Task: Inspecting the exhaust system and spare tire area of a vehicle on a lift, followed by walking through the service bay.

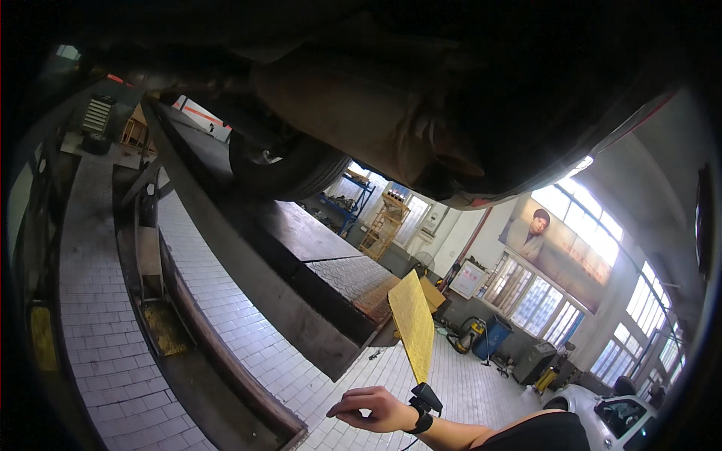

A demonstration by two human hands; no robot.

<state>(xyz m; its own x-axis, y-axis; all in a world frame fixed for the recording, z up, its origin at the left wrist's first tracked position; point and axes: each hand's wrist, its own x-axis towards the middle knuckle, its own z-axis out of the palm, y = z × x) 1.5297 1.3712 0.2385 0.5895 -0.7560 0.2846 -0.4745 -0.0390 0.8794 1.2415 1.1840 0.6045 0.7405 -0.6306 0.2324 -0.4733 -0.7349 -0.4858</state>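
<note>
My right hand [374,410] reaches in from the lower right, below the end of a raised lift platform [323,308]. Its fingers point left and are loosely bent, with a small gap showing between them; I see nothing held. Around the wrist sits a black strap with a small black device [426,398]. Just above the hand, a yellow ramp flap [414,323] stands tilted at the platform's end. Overhead hangs the dark underside of a car [338,90], with an exhaust pipe [455,159] and a tire [286,171] resting on the platform. My left hand is out of the picture.
A second dark lift rail [226,383] runs along the white tiled floor [113,331] at left. Toward the back wall are blue shelving [350,199], a wooden ladder-like stand [385,225], a yellow-black vacuum cleaner [470,334] and a blue bin [492,336]. A silver car [609,413] is parked at lower right.
</note>
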